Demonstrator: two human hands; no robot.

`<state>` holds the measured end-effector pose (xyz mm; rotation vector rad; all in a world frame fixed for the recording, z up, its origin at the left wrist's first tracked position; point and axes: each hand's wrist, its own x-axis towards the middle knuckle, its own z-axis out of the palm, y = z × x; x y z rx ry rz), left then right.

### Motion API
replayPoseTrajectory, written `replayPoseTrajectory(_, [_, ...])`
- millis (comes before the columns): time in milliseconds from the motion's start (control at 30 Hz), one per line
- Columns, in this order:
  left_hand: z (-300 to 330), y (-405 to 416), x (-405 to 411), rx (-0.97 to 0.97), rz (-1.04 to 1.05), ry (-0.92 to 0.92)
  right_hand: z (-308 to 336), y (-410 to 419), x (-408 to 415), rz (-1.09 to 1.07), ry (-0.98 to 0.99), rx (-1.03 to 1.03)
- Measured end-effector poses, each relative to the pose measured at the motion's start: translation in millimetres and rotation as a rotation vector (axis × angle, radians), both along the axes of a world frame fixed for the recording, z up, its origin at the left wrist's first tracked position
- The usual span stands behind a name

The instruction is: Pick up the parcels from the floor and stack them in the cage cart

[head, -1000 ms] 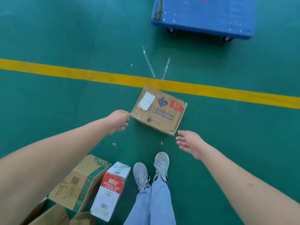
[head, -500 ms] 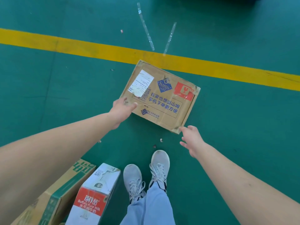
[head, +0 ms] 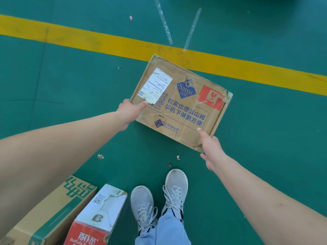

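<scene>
Fingers [head: 144, 103] of two hands grip one parcel [head: 184, 103].

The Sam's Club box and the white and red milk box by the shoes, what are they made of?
The Sam's Club box looks like plain brown cardboard, matte, with creases, worn corners and shiny clear tape near its red sticker. The milk box seems to be cardboard too, but printed white and red with a smoother, slightly glossy face; its top looks torn, which suggests paperboard.
</scene>
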<state>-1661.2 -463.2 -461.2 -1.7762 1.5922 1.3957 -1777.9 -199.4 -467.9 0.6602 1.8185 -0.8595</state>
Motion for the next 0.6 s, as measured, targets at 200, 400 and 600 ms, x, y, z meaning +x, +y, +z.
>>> replayPoseTrajectory(200, [42, -14, 9, -0.049, 0.048, 0.039, 47, -13, -6, 0.034, 0.129, -0.062])
replayPoseTrajectory(400, [160, -42, 51, 0.025, 0.122, 0.012, 168, -45, 4, 0.204, 0.119, -0.143])
replayPoseTrajectory(600, [314, -70, 129, 0.036, 0.237, 0.032, 304, -100, 37, 0.366, 0.162, -0.259])
